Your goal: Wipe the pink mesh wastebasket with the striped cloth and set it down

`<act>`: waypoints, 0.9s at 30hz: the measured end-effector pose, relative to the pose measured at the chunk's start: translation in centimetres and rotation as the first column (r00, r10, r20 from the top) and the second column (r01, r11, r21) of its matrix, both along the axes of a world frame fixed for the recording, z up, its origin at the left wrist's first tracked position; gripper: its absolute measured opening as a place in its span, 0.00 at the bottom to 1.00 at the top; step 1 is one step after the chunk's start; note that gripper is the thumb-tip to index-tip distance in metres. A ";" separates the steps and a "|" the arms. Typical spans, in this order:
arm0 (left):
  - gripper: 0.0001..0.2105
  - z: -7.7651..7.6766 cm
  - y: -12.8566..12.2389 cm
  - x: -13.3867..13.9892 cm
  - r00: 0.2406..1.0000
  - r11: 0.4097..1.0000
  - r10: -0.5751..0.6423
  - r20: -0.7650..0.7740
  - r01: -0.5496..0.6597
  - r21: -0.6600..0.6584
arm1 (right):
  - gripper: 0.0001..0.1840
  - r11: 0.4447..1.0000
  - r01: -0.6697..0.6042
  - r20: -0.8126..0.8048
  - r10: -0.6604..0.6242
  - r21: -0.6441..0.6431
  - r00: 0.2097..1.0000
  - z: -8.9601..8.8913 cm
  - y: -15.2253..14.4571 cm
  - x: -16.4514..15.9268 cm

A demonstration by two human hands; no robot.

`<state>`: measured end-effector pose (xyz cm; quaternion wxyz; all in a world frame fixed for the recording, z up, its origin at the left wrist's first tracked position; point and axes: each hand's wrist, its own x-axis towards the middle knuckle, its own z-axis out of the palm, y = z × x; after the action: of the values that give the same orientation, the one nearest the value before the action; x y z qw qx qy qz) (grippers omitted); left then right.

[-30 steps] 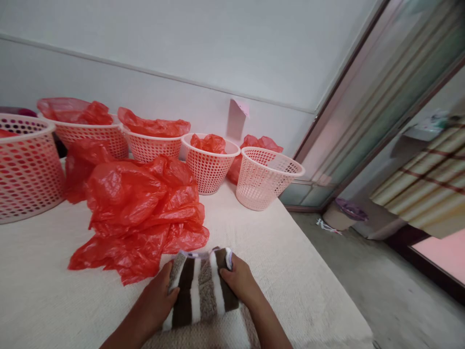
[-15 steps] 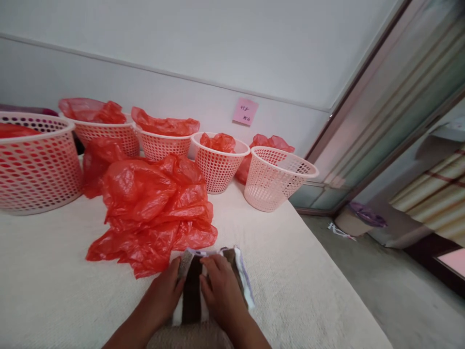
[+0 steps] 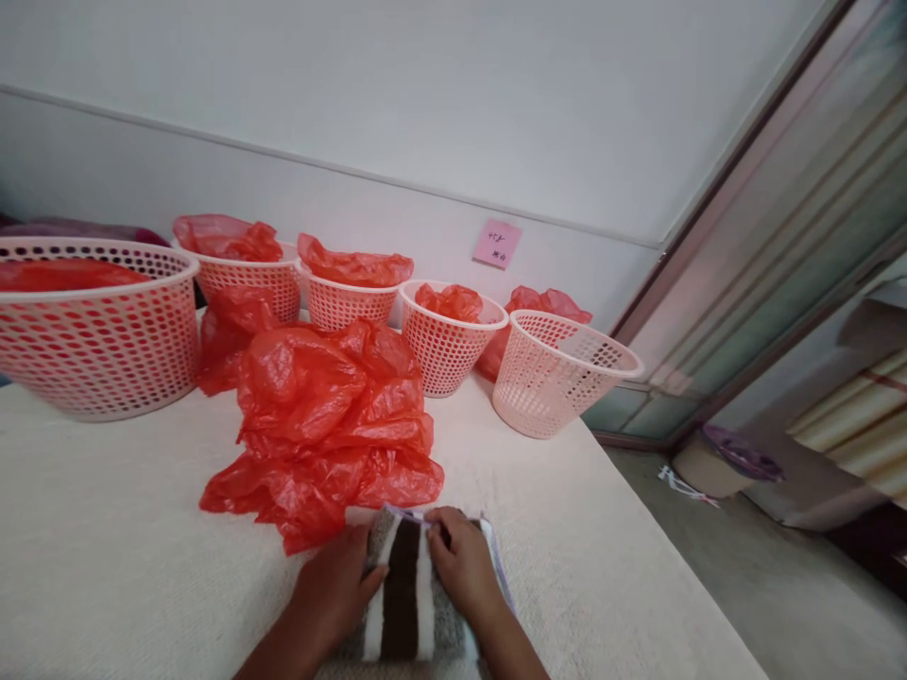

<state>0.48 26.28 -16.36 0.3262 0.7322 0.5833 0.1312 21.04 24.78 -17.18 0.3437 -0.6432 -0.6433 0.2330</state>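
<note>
A folded striped towel [image 3: 401, 595] in dark brown, white and grey lies on the pale table near its front edge. My left hand [image 3: 336, 578] grips its left side, with the thumb on top and the other fingers mostly hidden. At the far edge, right of the brown stripe, my right hand [image 3: 464, 565] is closed on the fabric, thumb against fingers. A crumpled pile of red plastic bags [image 3: 333, 416] sits just beyond the towel, close to my left hand.
Several pink perforated baskets stand along the wall, among them a large one [image 3: 99, 349] at left and one without visible contents [image 3: 553, 387] at right. A pink note [image 3: 497, 244] is on the wall. Past the table's right edge, a bin [image 3: 719, 463] stands on the floor.
My right hand's fingers have shifted from the brown stripe to its right, at the far edge. More of the towel's striped face shows between my hands. The camera view has shifted slightly.
</note>
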 end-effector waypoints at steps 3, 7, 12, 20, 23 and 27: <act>0.19 0.4 0.2 0.3 0.999 0.999 -0.039 -0.010 0.039 0.006 | 0.11 0.999 0.028 -0.018 -0.028 0.020 0.999 0.0 1.1 0.0; 0.25 0.9 0.3 0.3 0.997 0.997 -0.078 0.002 0.078 -0.002 | 0.13 0.991 0.067 0.010 -0.068 0.117 0.998 2.5 3.7 -0.1; 0.21 1.4 -0.1 0.0 0.998 0.997 -0.065 0.021 0.065 -0.031 | 0.16 0.947 0.078 0.176 -0.138 0.312 0.975 9.8 10.5 0.1; 0.17 1.5 0.2 -0.5 1.000 0.999 -0.022 0.007 0.022 -0.030 | 0.28 0.880 0.085 0.509 -0.347 0.467 0.788 18.6 20.5 2.4; 0.15 1.9 0.3 -0.8 1.000 1.000 -0.018 0.005 0.018 -0.019 | 0.29 0.904 0.072 0.624 -0.347 0.422 0.700 18.8 22.0 3.2; 0.15 2.3 0.3 -1.0 1.000 0.999 -0.011 -0.002 0.011 -0.041 | 0.21 0.936 0.035 0.755 -0.303 0.349 0.581 17.9 22.3 3.0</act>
<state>-0.52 26.55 -14.05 0.3413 0.7286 0.5823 0.1165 24.07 47.07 0.76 0.1325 -0.6785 -0.6904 -0.2130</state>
